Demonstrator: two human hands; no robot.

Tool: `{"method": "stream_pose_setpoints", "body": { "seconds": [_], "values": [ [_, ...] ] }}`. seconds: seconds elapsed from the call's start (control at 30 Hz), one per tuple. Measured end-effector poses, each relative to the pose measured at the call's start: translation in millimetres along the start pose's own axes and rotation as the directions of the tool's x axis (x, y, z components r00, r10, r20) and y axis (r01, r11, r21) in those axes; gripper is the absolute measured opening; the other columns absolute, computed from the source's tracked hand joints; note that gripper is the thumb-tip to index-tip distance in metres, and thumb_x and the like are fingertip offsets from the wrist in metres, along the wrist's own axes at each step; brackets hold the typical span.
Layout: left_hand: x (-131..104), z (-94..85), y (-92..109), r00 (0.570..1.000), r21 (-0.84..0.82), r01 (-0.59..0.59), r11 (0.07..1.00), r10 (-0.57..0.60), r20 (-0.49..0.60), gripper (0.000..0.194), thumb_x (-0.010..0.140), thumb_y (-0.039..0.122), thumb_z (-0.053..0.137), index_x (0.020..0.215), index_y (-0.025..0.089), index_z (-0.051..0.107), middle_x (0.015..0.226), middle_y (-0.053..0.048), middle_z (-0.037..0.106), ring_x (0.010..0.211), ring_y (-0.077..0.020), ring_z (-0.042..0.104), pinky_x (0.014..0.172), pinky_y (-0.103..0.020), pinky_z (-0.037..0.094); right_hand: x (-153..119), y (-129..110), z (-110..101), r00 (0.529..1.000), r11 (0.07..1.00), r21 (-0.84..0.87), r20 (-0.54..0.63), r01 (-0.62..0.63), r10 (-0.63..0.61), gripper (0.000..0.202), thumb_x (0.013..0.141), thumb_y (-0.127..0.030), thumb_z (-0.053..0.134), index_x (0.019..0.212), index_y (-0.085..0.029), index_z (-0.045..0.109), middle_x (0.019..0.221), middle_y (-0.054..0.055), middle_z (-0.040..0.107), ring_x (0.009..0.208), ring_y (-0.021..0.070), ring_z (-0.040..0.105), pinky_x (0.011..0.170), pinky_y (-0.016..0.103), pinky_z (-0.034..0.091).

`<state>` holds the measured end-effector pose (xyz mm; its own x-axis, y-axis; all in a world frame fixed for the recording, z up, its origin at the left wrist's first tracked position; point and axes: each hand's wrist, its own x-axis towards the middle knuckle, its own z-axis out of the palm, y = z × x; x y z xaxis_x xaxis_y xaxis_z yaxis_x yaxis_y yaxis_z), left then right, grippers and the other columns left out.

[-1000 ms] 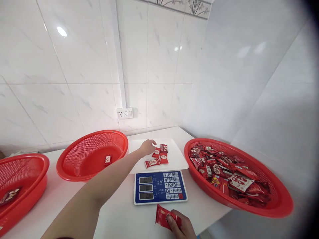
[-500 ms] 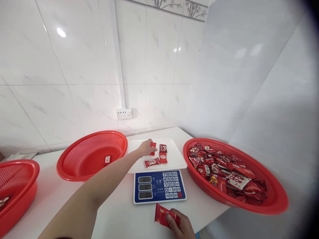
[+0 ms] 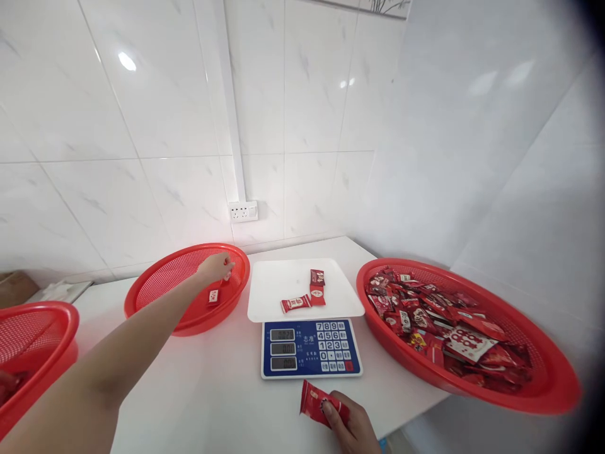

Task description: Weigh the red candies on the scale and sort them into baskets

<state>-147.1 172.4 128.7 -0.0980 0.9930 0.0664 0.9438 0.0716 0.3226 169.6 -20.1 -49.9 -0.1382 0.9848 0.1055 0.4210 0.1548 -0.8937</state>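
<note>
My left hand (image 3: 217,267) is over the right side of a red basket (image 3: 163,271), its fingers curled at a small red snack packet (image 3: 227,277), partly lost against the red plastic. A packet with a white label (image 3: 214,296) lies on the basket floor below. Near the table's front, my right hand (image 3: 347,421) grips a red snack packet (image 3: 316,400) between thumb and fingers. Between the hands is a digital scale (image 3: 312,348) with a white tray (image 3: 269,284). Three packets rest on that tray: a long one (image 3: 295,303), a square one (image 3: 317,294) and a dark red one (image 3: 317,277).
At the right, a large red basket (image 3: 558,391) holds a heap of red packets (image 3: 439,328). Another red basket (image 3: 47,309) with packets stands at the far left. A wall socket (image 3: 243,211) is behind the white table (image 3: 212,384).
My left hand has moved left from the scale tray to the basket, taking one red packet off the tray. My right hand still grips its packet. The view has shifted slightly.
</note>
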Motion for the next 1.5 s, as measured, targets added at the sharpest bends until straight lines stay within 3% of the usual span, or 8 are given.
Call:
{"method": "stream_pose_setpoints", "body": {
  "seconds": [0.2,0.37,0.53,0.7,0.9,1.07,1.3,1.5],
  "values": [
    [-15.5,26.1,40.3,0.974,-0.001,-0.224,0.975,0.224,0.019,0.025,0.088,0.034,0.045,0.103,0.017,0.055,0.106,-0.007,0.059,0.096,-0.0198,0.055,0.082,-0.037,0.044,-0.2,-3.0,-0.7,1.0,1.0,-0.005,0.006,0.005,-0.005,0.049,0.082,-0.06,0.035,0.055,-0.019,0.042,0.054,-0.001,0.048,0.053,0.013,0.044,0.05,0.023,0.033],
    [-47.1,58.1,102.6,0.849,-0.097,-0.488,0.868,0.497,0.179,0.031,0.08,0.044,0.051,0.106,0.027,0.056,0.107,-0.003,0.061,0.104,-0.0213,0.052,0.083,-0.029,0.043,0.2,-3.1,-2.5,1.0,1.0,-0.007,0.024,-0.006,0.007,0.047,0.083,-0.058,0.035,0.056,-0.019,0.041,0.056,-0.001,0.048,0.055,0.0134,0.045,0.052,0.023,0.034],
    [-61.9,74.9,125.7,0.792,-0.125,-0.544,0.83,0.557,0.249,0.03,0.074,0.029,0.057,0.103,0.026,0.058,0.099,-0.004,0.062,0.093,-0.0226,0.058,0.076,-0.03,0.045,-0.1,-3.1,-1.9,1.0,1.0,-0.013,0.008,0.005,-0.005,0.049,0.082,-0.06,0.035,0.056,-0.019,0.041,0.055,-0.001,0.048,0.054,0.0131,0.045,0.052,0.023,0.035],
    [-54.0,61.5,110.3,0.849,-0.119,-0.48,0.869,0.495,0.187,0.031,0.076,0.021,0.053,0.105,0.026,0.056,0.099,-0.002,0.061,0.085,-0.0181,0.06,0.073,-0.025,0.045,-1.1,-5.6,-0.9,0.999,1.0,-0.005,-0.031,-0.01,0.01,0.049,0.082,-0.06,0.034,0.056,-0.019,0.041,0.054,-0.001,0.047,0.054,0.0131,0.045,0.051,0.023,0.034],
    [-35.8,14.9,51.7,0.961,-0.026,-0.278,0.96,0.278,0.005,0.033,0.08,0.026,0.046,0.113,0.024,0.049,0.116,-0.007,0.054,0.091,-0.0229,0.058,0.075,-0.033,0.046,1.5,6.0,-0.5,0.999,1.0,-0.01,0.04,0.009,-0.009,0.048,0.082,-0.06,0.034,0.057,-0.019,0.042,0.056,0.0,0.049,0.054,0.0136,0.046,0.052,0.023,0.034],
    [-30.9,15.3,37.4,0.966,0.007,-0.257,0.966,0.257,-0.014,0.039,0.082,0.034,0.047,0.12,0.023,0.046,0.126,-0.009,0.047,0.115,-0.0277,0.044,0.089,-0.038,0.04,3.1,12.9,0.5,0.997,1.0,-0.007,0.071,-0.028,0.028,0.05,0.081,-0.063,0.032,0.06,-0.019,0.046,0.059,0.001,0.053,0.056,0.015,0.048,0.053,0.023,0.035],
    [-38.8,78.3,129.7,0.874,-0.043,-0.465,0.884,0.467,0.137,0.05,0.083,0.053,0.04,0.126,0.027,0.041,0.127,-0.007,0.049,0.116,-0.0241,0.044,0.092,-0.035,0.038,1.4,1.6,-0.7,0.998,0.999,-0.014,0.046,-0.047,0.047,0.05,0.081,-0.063,0.032,0.058,-0.019,0.043,0.058,0.001,0.053,0.056,0.0151,0.048,0.053,0.023,0.035],
    [-30.5,112.6,187.9,0.882,0.009,-0.447,0.894,0.439,0.17,0.053,0.08,0.053,0.048,0.123,0.021,0.045,0.125,-0.013,0.047,0.115,-0.0318,0.042,0.088,-0.05,0.038,0.4,-5.2,-0.6,0.999,0.999,-0.022,-0.032,-0.03,0.03,0.054,0.079,-0.066,0.032,0.055,-0.019,0.042,0.052,0.0,0.051,0.053,0.0137,0.047,0.05,0.023,0.034]
  ]
}}
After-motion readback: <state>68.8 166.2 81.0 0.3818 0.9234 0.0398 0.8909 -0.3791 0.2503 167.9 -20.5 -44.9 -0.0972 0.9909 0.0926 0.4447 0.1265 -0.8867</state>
